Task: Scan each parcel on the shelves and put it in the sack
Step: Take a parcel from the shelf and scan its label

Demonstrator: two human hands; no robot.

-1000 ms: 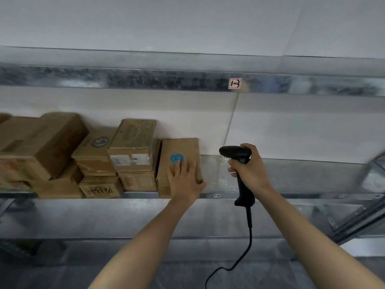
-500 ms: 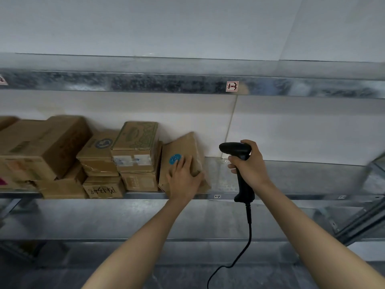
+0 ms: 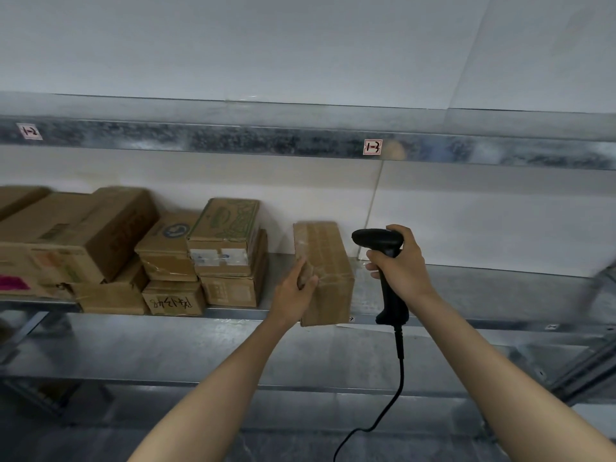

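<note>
Wall: pale white panelled wall (image 3: pixel 300 45), fills the upper part of the view and shows again as a cream band lower down.
Upper seam: thin slanting joint line (image 3: pixel 466 51) between wall panels, upper right.
Lower seam: thin, near-upright joint line (image 3: pixel 375 201) in the cream band, right of centre.
Right tag: small white red-bordered label marked "1-3" (image 3: pixel 372 147), stuck on the grey galvanised metal shelf rail (image 3: pixel 233 141).
Left tag: similar white label marked "1-2" (image 3: pixel 30 131), tilted, far left on the same rail.
Floor: dark grey floor (image 3: pixel 233 445), blurred, along the bottom edge.
</note>
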